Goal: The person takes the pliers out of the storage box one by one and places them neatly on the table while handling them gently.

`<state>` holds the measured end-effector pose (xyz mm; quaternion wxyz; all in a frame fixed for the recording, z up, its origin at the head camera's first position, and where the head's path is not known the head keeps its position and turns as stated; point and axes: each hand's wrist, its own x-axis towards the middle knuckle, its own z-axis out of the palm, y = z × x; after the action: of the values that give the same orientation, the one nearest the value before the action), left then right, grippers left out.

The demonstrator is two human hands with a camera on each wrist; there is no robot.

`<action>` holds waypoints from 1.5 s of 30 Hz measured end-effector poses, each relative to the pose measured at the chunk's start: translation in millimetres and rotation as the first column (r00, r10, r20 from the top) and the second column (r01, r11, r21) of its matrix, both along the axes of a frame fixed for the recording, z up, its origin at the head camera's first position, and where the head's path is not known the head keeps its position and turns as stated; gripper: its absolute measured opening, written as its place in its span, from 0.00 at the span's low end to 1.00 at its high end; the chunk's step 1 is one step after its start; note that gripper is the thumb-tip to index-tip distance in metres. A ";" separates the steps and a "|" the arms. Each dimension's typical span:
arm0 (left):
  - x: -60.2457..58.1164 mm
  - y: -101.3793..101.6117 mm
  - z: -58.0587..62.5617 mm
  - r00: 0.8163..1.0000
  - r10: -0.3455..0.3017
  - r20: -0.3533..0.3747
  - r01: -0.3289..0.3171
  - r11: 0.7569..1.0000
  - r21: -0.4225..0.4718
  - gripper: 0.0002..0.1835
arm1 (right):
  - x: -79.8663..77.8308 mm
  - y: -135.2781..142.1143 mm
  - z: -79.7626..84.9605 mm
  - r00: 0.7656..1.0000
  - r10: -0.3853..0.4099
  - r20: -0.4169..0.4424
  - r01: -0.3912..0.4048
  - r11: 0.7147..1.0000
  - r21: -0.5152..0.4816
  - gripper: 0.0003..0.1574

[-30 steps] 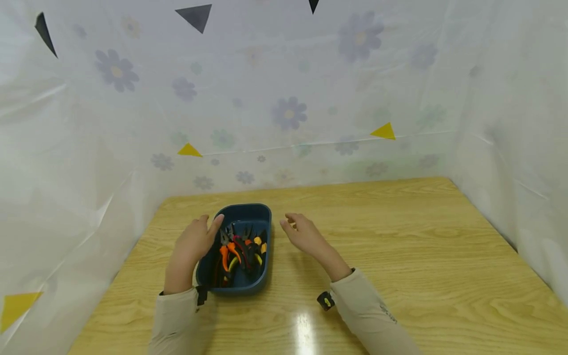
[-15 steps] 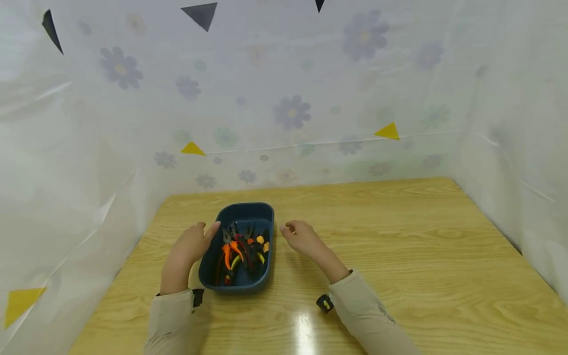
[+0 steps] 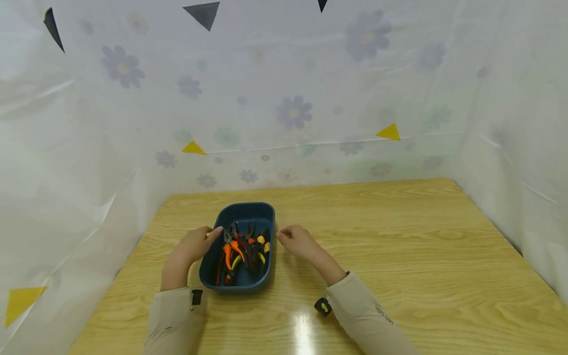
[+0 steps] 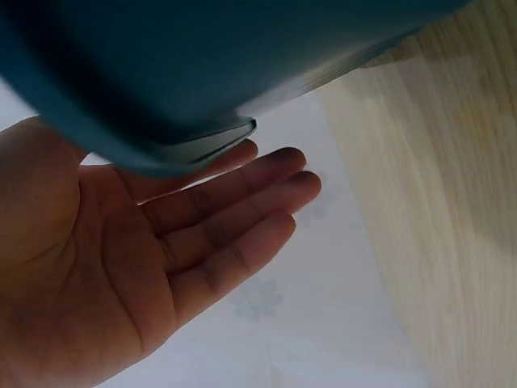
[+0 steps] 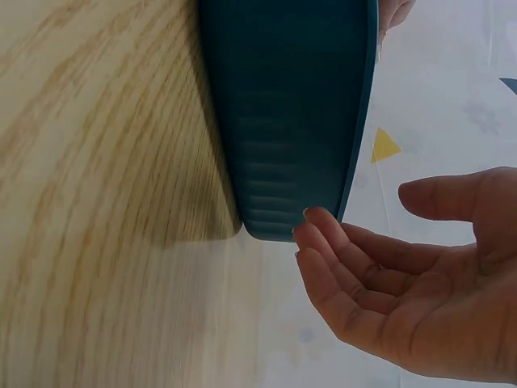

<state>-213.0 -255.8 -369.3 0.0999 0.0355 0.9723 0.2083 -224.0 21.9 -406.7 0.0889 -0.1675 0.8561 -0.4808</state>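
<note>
1. While your left hand (image 3: 190, 246) is at the bin (image 3: 246, 213), its fingers stretch nearly straight; whether the thumb presses, I cannot tell.
2. Your right hand (image 3: 302, 243), thumb spread from loosely bent fingers, is just beside it.
3. The bin, holding pliers (image 3: 246, 249), stands on the table (image 3: 399, 246) between them.

Booth-like space: flowered sheeting (image 3: 328, 84), wooden table (image 3: 377, 236)

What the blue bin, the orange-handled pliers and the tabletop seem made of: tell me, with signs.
Blue bin: probably moulded plastic, satin; even colour, rounded corners, ridges along its side.
Orange-handled pliers: grey heads look like metal; the handles, smooth and evenly coloured, plastic or rubber.
Tabletop: wood-grained and somewhat glossy, given the bright reflection; solid wood or printed laminate, I cannot tell.
</note>
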 end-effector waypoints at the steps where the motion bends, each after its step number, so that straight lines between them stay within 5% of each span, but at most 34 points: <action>1: -0.7 -0.5 -1.1 1.000 -0.005 -0.001 0.005 1.000 0.001 0.34 | 0.3 -0.5 -0.2 1.000 0.005 -0.001 -0.005 1.000 -0.001 0.20; 15: -6.5 -3.5 -10.8 0.981 -0.107 -0.161 0.102 0.994 -0.039 0.17 | 4.0 -3.2 -1.5 0.997 0.072 -0.001 -0.072 0.997 -0.018 0.16; 31: -4.3 -3.1 -12.9 0.988 -0.072 -0.139 0.074 0.997 0.013 0.17 | 6.9 -4.3 -0.1 0.998 0.064 -0.014 -0.064 0.997 -0.040 0.16; 45: -2.7 1.4 -14.1 0.989 -0.060 -0.134 0.064 0.998 0.027 0.17 | 10.3 -9.1 8.1 0.991 -0.084 -0.106 0.075 0.994 -0.079 0.19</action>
<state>-215.7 -254.4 -383.5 0.0409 0.0811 0.9718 0.2177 -213.7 12.8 -398.5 0.0163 -0.1625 0.8471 -0.5057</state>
